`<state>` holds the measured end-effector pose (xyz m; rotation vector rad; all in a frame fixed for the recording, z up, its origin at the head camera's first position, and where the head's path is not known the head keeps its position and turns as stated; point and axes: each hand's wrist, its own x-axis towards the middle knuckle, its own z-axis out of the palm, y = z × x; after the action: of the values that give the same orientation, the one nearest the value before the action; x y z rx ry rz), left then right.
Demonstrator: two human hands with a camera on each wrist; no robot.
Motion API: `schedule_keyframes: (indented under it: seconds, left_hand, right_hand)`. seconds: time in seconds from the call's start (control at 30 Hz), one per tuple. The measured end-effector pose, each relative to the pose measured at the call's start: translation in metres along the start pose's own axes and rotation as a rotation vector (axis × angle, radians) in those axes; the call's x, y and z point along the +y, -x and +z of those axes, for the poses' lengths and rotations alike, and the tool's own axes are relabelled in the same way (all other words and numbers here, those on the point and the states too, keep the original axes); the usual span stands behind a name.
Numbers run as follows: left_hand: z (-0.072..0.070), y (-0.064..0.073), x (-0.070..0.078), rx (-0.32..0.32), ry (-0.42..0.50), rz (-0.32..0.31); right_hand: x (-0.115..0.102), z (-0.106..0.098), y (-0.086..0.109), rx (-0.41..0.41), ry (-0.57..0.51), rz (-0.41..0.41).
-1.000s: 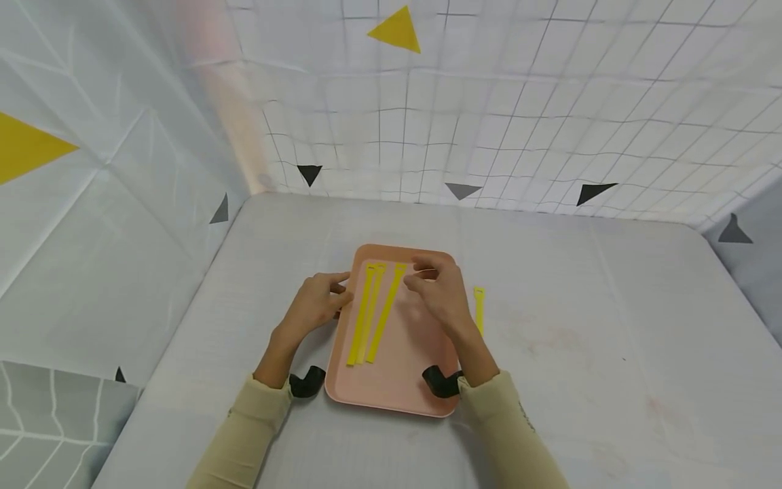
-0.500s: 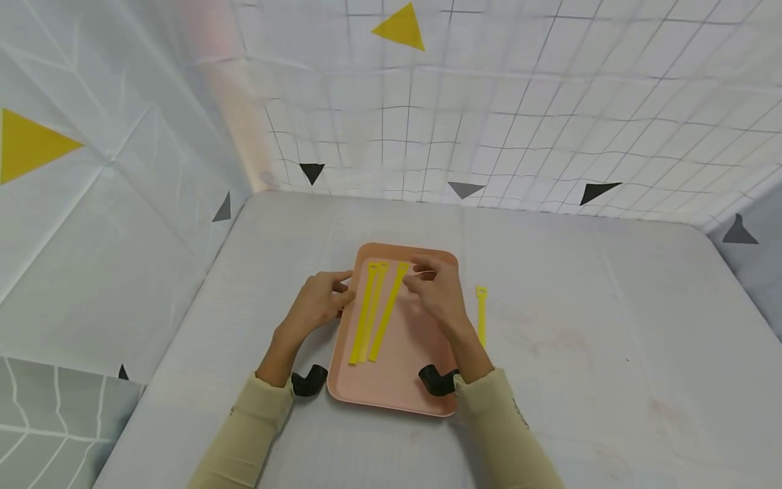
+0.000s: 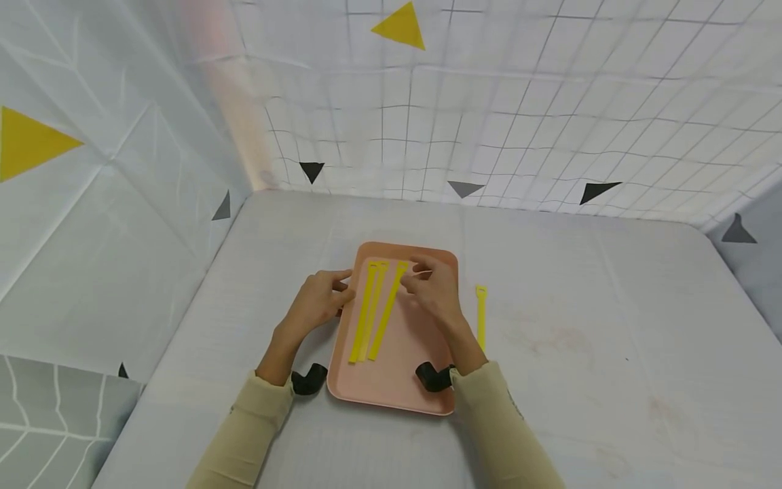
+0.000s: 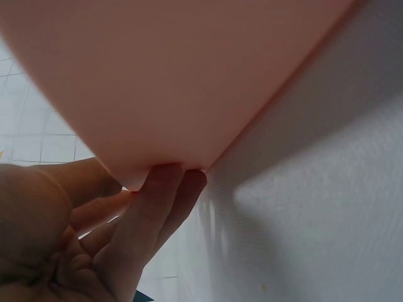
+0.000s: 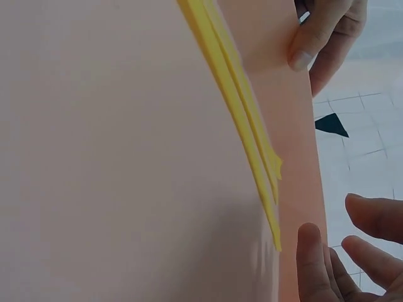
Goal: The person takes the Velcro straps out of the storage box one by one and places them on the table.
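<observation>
A pink tray lies on the table. Three yellow slotted cable straps rest in it, lengthwise on its left half. At the tray's left edge is my left hand, holding the rim. In the left wrist view, fingers of that hand press the outside of the tray. My right hand hovers over the tray's far right part, thumb and fingers apart, close to the head of the rightmost strap. Its fingers hold nothing in the right wrist view. Another yellow strap lies right of the tray.
A grey-white cloth covers the table. White gridded sheeting stands behind it, and a pale sheet hangs at the left. Black curved pieces show beside both wrists.
My right hand has shifted slightly left over the tray, toward the rightmost strap. The left hand, tray and straps stay about as they were; the head view has shifted slightly.
</observation>
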<state>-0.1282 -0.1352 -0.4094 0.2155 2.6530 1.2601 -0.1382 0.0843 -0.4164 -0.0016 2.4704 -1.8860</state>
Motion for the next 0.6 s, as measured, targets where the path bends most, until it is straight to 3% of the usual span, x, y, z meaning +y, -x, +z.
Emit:
schedule_keyframes:
  seconds: [0.37, 0.6]
  left_hand:
    - [-0.0001, -0.0012, -0.0024, 0.002, -0.025, 0.028]
    - [0.0006, -0.0015, -0.0038, 0.004, -0.023, 0.034]
  right_hand:
    - [-0.0035, 0.0024, -0.0026, -0.033, 0.026, 0.007]
    - [-0.0072, 0.0068, -0.0064, -0.027, 0.014, 0.055]
